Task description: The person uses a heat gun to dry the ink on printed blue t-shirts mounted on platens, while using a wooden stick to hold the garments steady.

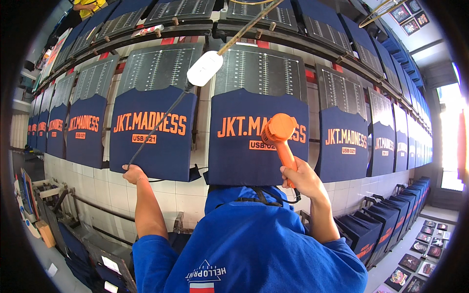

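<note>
My right hand is wrapped round the handle of an orange hair dryer. The dryer's head is over a navy T-shirt, hiding part of its orange print. That shirt is stretched on a dark board with white ruler marks. My left hand is closed on a thin dark cord in front of the lower edge of another printed navy shirt. The cord slants up to a white plug socket, which hangs from a yellowish cable overhead.
More printed navy shirts on boards stretch away left and right. A dark metal rail carries a second row behind. Further shirts hang at lower right. A person in a yellow top is at far upper left.
</note>
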Available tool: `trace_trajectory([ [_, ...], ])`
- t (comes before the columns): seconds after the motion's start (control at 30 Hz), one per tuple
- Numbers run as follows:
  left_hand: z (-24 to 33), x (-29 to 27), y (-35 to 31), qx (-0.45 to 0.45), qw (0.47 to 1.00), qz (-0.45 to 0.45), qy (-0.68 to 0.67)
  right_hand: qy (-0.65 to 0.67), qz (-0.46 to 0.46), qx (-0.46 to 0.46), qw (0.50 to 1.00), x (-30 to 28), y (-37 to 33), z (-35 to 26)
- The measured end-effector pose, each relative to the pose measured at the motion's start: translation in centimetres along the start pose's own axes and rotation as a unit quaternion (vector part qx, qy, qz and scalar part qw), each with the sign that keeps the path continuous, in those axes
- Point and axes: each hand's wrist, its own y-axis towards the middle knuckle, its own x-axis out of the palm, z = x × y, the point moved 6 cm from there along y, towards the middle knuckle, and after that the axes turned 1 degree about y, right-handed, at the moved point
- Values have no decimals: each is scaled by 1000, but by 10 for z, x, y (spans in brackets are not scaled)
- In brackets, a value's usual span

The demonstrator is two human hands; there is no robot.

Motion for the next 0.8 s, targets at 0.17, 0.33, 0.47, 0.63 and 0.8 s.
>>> trace_trajectory([
  [0.17,2,-2,-5,3,1000,2,2,48,-16,12,999,-13,-3,5],
  [0.33,0,1,-2,10,1000,7,-6,59,-8,29,998,-22,-8,12],
  [0.47,-6,5,10,14,1000,6,0,48,24,4,999,-20,-6,18],
  [0.63,-4,7,6,11,1000,-10,-4,74,18,14,997,-33,-11,23],
  [0.8,-5,1,4,10,1000,8,-6,87,27,14,996,-40,-15,22],
])
